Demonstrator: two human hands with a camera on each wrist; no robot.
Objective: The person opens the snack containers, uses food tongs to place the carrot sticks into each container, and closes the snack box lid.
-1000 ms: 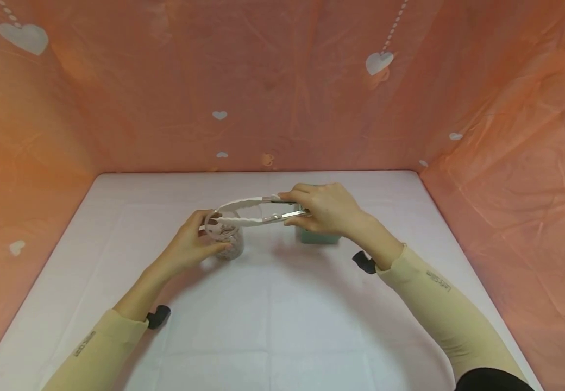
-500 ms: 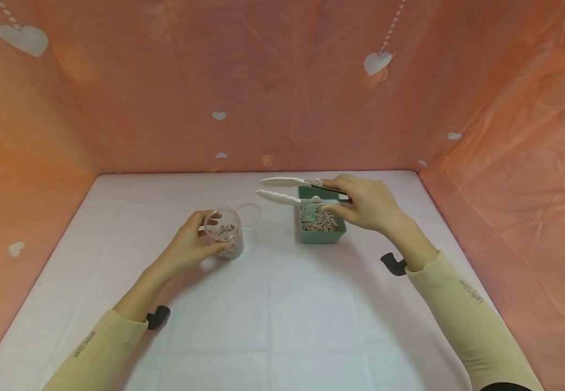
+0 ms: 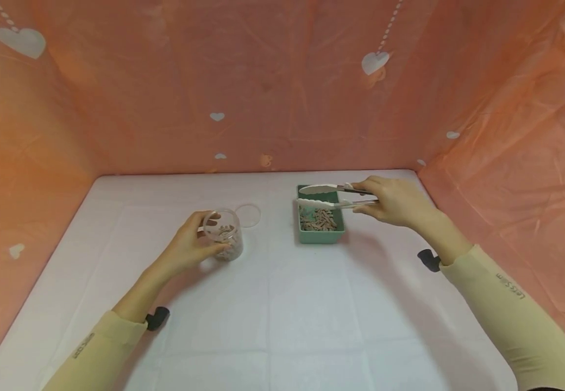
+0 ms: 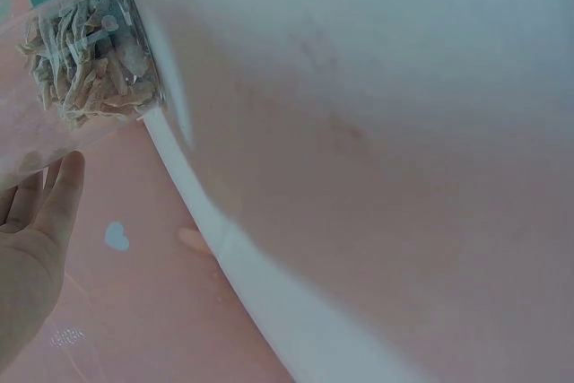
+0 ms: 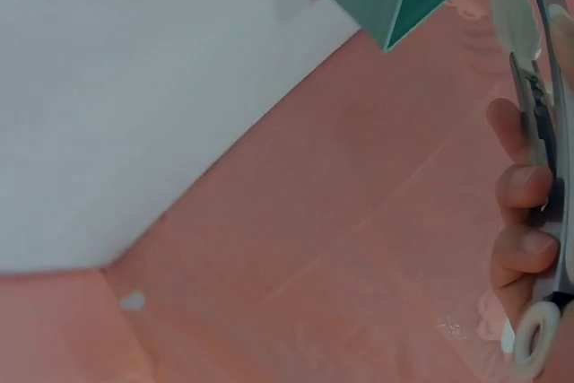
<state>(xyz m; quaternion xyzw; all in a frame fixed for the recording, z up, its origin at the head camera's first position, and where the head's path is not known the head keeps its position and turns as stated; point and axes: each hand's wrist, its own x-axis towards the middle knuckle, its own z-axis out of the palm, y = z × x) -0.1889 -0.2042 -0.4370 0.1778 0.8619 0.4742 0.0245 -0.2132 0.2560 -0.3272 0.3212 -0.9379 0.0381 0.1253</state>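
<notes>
Tongs [image 3: 324,189] gripped by right hand [image 3: 400,201] shift rightward above green box [image 3: 320,238]; left hand [image 3: 190,244], gripping jar [image 3: 234,243], should steady it.

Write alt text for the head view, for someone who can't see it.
A person's right grip holds open, white-tipped tongs over a green tub of brownish pieces. The left grip holds a clear jar part-filled with similar pieces; a clear round disc lies nearby on a white surface.

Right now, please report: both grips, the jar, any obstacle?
Left grip around clear jar, brown pieces inside. Right grip holds tongs, tips apart, seemingly over green box. Clear lid lies beside jar, no blockage seen.
</notes>
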